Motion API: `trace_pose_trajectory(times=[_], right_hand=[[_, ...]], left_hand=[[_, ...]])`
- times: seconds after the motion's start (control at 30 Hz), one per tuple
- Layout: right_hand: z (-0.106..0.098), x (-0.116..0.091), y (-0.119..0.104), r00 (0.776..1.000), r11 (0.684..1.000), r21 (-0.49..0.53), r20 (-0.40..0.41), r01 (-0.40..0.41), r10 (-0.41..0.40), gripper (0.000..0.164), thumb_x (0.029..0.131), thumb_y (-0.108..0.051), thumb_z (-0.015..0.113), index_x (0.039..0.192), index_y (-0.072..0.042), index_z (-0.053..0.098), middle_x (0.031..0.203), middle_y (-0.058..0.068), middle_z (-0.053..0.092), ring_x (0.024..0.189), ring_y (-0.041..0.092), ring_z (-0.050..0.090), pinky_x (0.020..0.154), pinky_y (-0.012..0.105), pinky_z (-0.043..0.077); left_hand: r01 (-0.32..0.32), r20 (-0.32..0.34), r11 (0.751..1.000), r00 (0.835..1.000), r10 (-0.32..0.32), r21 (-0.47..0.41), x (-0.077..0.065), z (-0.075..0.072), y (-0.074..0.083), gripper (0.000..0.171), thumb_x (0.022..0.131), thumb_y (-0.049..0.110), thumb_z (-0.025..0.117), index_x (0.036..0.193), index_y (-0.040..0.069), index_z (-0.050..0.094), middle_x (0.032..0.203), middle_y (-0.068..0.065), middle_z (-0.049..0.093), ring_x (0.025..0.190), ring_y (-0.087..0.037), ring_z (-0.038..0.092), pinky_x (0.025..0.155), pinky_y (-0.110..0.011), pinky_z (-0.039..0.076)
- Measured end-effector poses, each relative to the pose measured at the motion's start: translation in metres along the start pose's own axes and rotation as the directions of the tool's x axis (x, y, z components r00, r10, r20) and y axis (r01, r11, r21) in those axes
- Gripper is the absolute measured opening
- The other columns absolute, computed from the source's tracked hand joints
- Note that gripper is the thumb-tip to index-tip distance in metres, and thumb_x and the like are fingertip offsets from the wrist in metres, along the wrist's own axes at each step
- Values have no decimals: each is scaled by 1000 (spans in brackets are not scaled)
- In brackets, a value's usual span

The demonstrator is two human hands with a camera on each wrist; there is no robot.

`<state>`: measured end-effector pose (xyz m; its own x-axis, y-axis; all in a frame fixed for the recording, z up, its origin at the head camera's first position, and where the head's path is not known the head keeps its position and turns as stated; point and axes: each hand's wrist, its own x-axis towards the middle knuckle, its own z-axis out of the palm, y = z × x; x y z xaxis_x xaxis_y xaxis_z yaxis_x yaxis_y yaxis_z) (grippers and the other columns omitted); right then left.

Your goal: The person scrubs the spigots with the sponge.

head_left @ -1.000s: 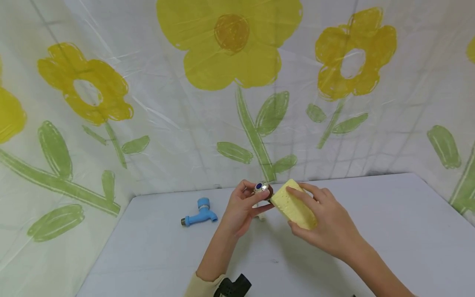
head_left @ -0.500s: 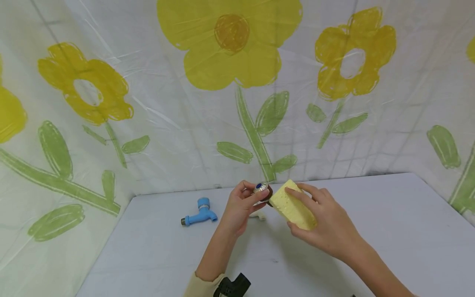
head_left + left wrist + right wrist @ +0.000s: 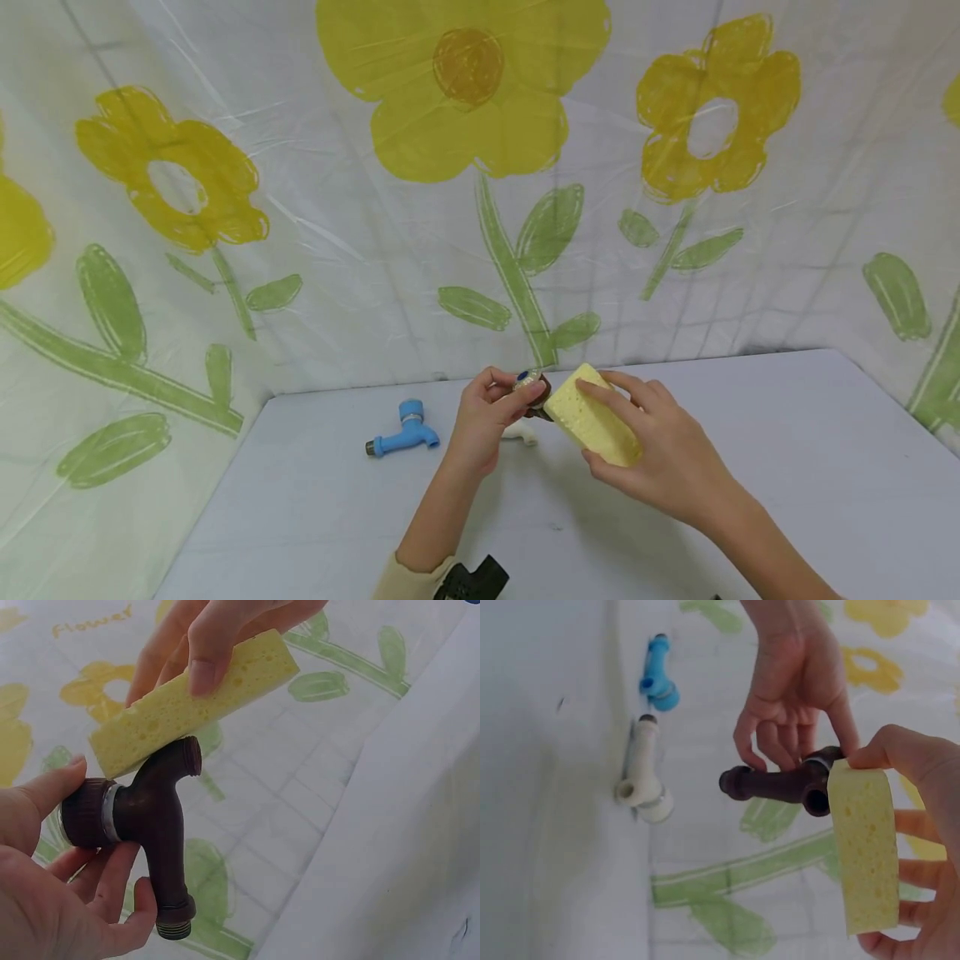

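My left hand point(image 3: 480, 421) grips a dark brown faucet point(image 3: 154, 814) by its ridged knob, thumb on one side and fingers beneath. In the left wrist view the faucet's threaded end points down and its spout points up and right. A yellow sponge point(image 3: 592, 417), pale and porous, is held in my right hand point(image 3: 667, 450) between thumb and fingers. Its long side lies right at the faucet's body beside the spout. From the head view, most of the faucet is hidden behind the left fingers and the sponge.
A blue faucet point(image 3: 408, 429) lies on the white table point(image 3: 300, 517), left of my hands. Behind the left hand lies a cream faucet point(image 3: 641, 769), partly hidden in the head view. A flower-printed sheet point(image 3: 360, 250) hangs along the table's back edge.
The faucet has tilted a little in my left hand, its knob top now turned further away. More of the cream faucet shows. The sponge has shifted only slightly.
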<state>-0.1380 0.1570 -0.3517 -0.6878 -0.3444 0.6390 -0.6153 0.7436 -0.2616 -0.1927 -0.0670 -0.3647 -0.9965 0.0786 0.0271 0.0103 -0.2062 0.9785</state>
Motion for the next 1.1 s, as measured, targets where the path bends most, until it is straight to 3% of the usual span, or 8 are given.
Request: trace_pose_trajectory(times=[0.23, 0.5, 0.6, 0.8, 0.87, 0.93, 1.03, 1.1], right_hand=[[-1, 0, 0, 1000, 1000, 18, -4, 10, -10, 73, 74, -23, 91, 142, -25, 65, 140, 5, 63, 103, 22, 59, 67, 33, 57], [-1, -1, -1, 997, 997, 73, -63, 40, -35, 84, 70, -19, 94, 147, -22, 61, 141, 10, 60, 106, 24, 62, 69, 36, 62], [0, 0, -1, 996, 994, 99, -85, 37, -29, 87, 69, -16, 95, 148, -20, 60, 142, 12, 59, 110, 28, 62, 71, 39, 63], [0, 1, 1, 988, 990, 141, -152, 23, -2, 88, 69, -11, 94, 149, -16, 59, 144, 16, 58, 123, 37, 59, 77, 50, 62], [1, 2, 1, 985, 989, 147, -175, 23, 3, 85, 71, -12, 92, 149, -16, 59, 144, 15, 58, 124, 36, 59, 80, 45, 61], [2, 2, 1, 980, 987, 156, -199, 33, -1, 81, 75, -16, 91, 150, -15, 58, 144, 15, 58, 124, 35, 59, 86, 32, 58], [5, 3, 1, 972, 980, 190, -235, 56, -10, 71, 88, -35, 86, 150, -12, 58, 143, 15, 58, 123, 34, 59, 95, 14, 48], [8, 3, 0, 970, 973, 225, -242, 61, -5, 71, 95, -49, 76, 150, -9, 57, 143, 15, 57, 123, 32, 59, 97, 8, 43]], left_hand=[[16, -17, 999, 1000, -17, -31, -1, 0, 0, 22, 96, 7, 75, 89, 11, 55, 77, 4, 71, 70, -8, 67, 77, -25, 62], [69, -30, 984, 997, -75, -166, 1, 1, 0, 17, 100, 8, 71, 89, 8, 58, 86, -1, 75, 68, -8, 71, 73, -24, 64], [87, -3, 979, 996, -89, -184, 1, 0, 1, 12, 102, 9, 69, 104, 2, 59, 87, -1, 74, 69, -9, 72, 73, -24, 64], [108, 140, 984, 986, -88, -145, 1, -4, 3, 39, 105, 5, 62, 142, -5, 55, 94, 2, 73, 79, -11, 73, 87, -36, 65], [115, 179, 984, 980, -90, -133, 1, -6, 4, 41, 104, 1, 61, 145, -5, 55, 99, 1, 73, 85, -12, 74, 92, -40, 63], [121, 196, 985, 976, -95, -126, 1, -6, 5, 44, 103, -1, 62, 146, -4, 54, 103, -1, 73, 91, -13, 74, 95, -41, 62], [129, 189, 980, 977, -100, -153, 1, -5, 6, 43, 102, -3, 62, 145, -4, 54, 105, -2, 72, 93, -14, 75, 94, -38, 63], [131, 177, 975, 979, -99, -181, 1, -4, 5, 42, 103, -3, 61, 144, -6, 54, 104, -2, 72, 90, -13, 75, 91, -35, 64]])
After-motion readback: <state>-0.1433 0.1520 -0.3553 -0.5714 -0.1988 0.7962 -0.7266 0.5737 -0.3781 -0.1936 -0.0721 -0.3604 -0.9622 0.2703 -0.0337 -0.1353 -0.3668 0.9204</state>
